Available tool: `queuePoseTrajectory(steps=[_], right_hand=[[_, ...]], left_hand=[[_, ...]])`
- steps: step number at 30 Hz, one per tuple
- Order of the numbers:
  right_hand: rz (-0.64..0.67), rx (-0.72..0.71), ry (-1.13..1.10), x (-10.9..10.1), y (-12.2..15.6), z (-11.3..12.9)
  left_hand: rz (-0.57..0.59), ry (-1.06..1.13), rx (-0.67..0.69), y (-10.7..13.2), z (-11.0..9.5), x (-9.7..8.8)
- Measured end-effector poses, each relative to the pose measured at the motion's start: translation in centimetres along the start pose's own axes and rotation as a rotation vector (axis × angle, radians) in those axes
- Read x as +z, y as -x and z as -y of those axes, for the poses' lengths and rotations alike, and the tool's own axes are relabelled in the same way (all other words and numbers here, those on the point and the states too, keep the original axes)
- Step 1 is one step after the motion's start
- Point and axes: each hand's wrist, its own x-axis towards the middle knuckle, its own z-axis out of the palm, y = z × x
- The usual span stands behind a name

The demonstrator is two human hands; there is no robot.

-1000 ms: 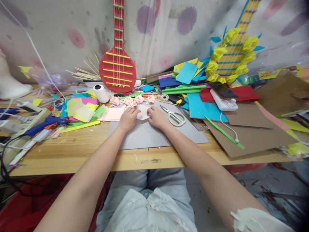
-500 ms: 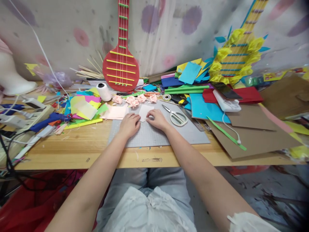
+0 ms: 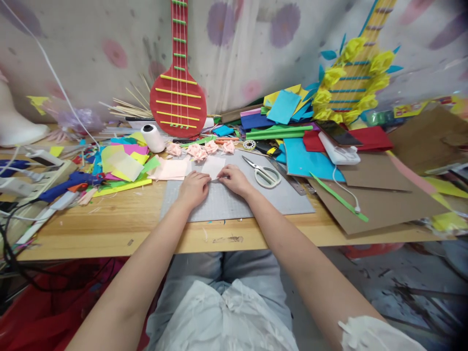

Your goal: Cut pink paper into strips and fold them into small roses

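1. You had the pale paper sheet (image 3: 214,167) on the grey mat (image 3: 243,204), directly in front of you, its near edge at your hands.
2. Your left hand (image 3: 193,189) rested low at the sheet's near left corner, fingers close together and slightly curled. Your right hand (image 3: 235,179) met the near right edge with fingers bent inward. Whether either set of fingers pinched the paper, you could not tell from this view.
3. Caution: the thin-looking sheet could have creased off line or torn if your hands had pulled unevenly.
4. Pink paper flowers (image 3: 197,153) sat just beyond the sheet; pushing it away from you might have crushed or shifted them.
5. A pink paper stack (image 3: 169,169) lay left of it; a sideways sweep of your left hand could have scattered it.
6. Scissors (image 3: 262,173) lay near your right wrist; a careless wrist movement might have dragged them.
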Motion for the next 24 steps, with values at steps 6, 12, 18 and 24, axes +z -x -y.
queuePoseTrajectory(steps=[6,12,18,24], right_hand=[[0.045,-0.034,-0.027,0.1,-0.3,-0.2],[0.045,0.035,0.059,0.2,-1.3,0.3],[0.109,0.082,0.167,-0.1,-2.3,0.9],[0.048,0.128,0.178,0.5,-2.2,1.0]], left_hand=[[0.082,-0.036,-0.025,0.4,-0.2,-0.3],[0.086,-0.072,-0.008,0.5,-0.1,-0.3],[0.016,-0.072,0.05,0.4,0.1,0.0],[-0.011,-0.079,0.081,0.5,0.1,0.1]])
